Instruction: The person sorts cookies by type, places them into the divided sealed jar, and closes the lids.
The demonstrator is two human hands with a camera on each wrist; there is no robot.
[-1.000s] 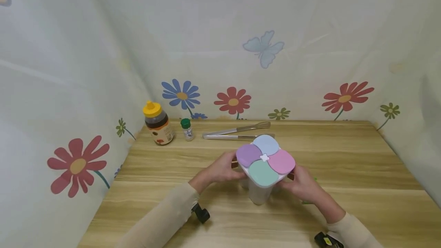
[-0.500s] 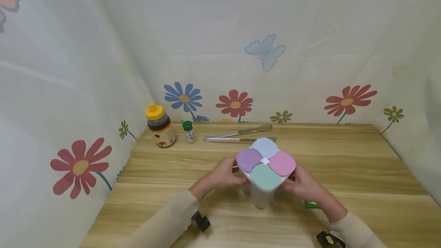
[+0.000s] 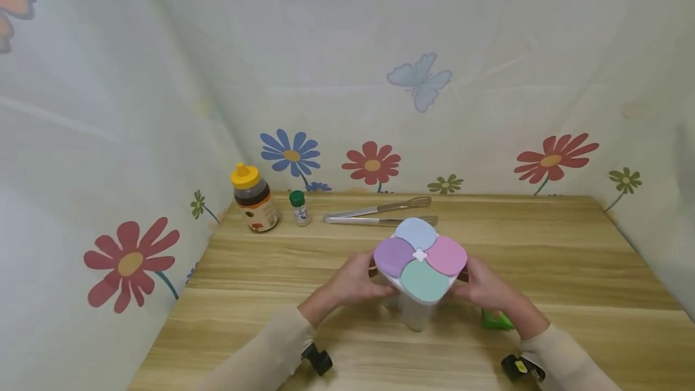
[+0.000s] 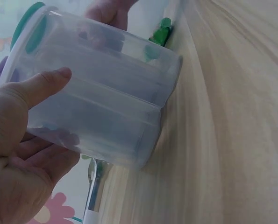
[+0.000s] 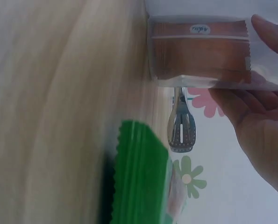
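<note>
A clear plastic storage container (image 4: 101, 88) stands on the table, its lid (image 3: 425, 280) made of purple, blue, pink and green petals. My left hand (image 3: 352, 282) grips its left side, thumb (image 4: 47, 86) on the near face and fingers underneath the far one. On the opposite side my right hand (image 3: 488, 287) holds the container, thumb and fingers round the wall. Inside one compartment, in the right wrist view, lies a brown wrapped packet (image 5: 202, 51). A green packet (image 3: 496, 320) lies on the table just below my right hand.
Along the back of the wooden table (image 3: 543, 246) are a yellow-capped jar (image 3: 257, 204), a green-capped shaker (image 3: 299, 209) and metal tongs (image 3: 353, 216). Behind them hangs a flower-printed cloth (image 3: 326, 77).
The container has turned slightly counterclockwise between my hands, its green petal shifting right. More of the green packet now shows beside my right wrist. The head view has shifted a little.
</note>
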